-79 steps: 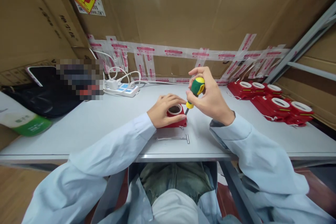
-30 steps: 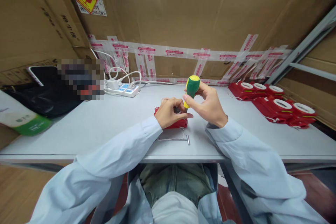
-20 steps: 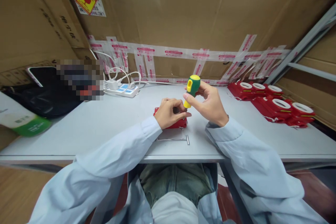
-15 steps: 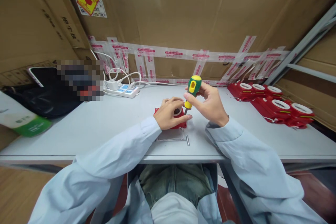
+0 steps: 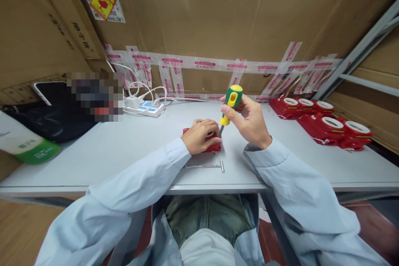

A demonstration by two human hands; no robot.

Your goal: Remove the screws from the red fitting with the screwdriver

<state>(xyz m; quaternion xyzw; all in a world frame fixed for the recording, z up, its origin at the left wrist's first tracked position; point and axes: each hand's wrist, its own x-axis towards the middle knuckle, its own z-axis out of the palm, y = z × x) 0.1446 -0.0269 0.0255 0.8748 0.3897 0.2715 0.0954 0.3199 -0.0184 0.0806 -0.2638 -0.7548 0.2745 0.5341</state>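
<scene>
My right hand (image 5: 249, 120) grips a screwdriver (image 5: 232, 99) by its green and yellow handle. The screwdriver leans with its top to the right, its metal shaft pointing down at the right edge of a red box (image 5: 214, 147). Over that box lies my left hand (image 5: 201, 136), fingers curled on its top and thumb near the shaft, closed on it. Most of the box, with a round opening partly showing, is hidden by the left hand. The screwdriver's tip cannot be made out. Close in front of the box lies a small T-shaped metal rod (image 5: 222, 166).
Several red boxes with white rings (image 5: 332, 123) stand at the right of the white table (image 5: 140, 149). A power strip (image 5: 149, 109) with white cables, a black bag (image 5: 52, 118), a phone (image 5: 51, 91) and a green-white packet (image 5: 34, 143) are at the left. Cardboard (image 5: 205, 16) walls the back.
The screwdriver has risen slightly and its handle has shifted a little right, leaning more. My left thumb has drawn back from past the shaft to the box's edge.
</scene>
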